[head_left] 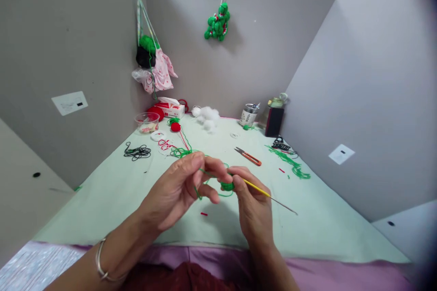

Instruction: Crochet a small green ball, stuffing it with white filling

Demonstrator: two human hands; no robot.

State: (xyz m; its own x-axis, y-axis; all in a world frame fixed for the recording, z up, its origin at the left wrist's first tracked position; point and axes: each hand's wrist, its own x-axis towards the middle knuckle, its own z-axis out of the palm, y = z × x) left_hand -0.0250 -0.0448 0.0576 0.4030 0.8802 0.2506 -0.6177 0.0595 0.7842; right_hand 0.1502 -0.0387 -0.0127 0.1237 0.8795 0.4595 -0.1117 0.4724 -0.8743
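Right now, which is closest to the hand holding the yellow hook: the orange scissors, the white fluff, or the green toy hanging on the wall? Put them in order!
From the right hand:
1. Orange scissors, on the table just beyond it.
2. White fluff, at the table's far edge by the wall.
3. Green toy, hanging high on the back wall.

Above the near edge of the desk [307, 218], the left hand [177, 191] pinches green yarn [208, 175] against a small green crochet piece [227, 186] — the right hand [254, 207] grips a yellow crochet hook [262, 192]. Orange snips [248, 156] lie mid-desk — white stuffing [206, 115] sits at the far edge.
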